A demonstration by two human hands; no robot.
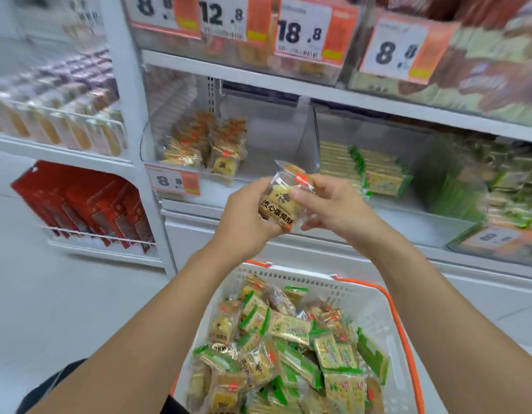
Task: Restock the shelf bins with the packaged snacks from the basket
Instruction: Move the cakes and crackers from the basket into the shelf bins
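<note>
Both hands hold one clear snack pack (281, 201) with a yellow pastry and black print, raised in front of the lower shelf. My left hand (244, 216) grips its left side from below. My right hand (333, 204) pinches its upper right edge. Behind it a clear shelf bin (258, 174) holds several of the same yellow packs at its left, with its right half bare. Below my arms a white basket (375, 306) with orange handles is full of mixed yellow and green packaged snacks (288, 339).
Right of the clear divider a second bin (375, 174) holds green-edged cracker packs. Bins with price tags line the upper shelf (288, 85). Red boxes (85, 204) stand in a wire rack at the lower left. White floor lies to the left of the basket.
</note>
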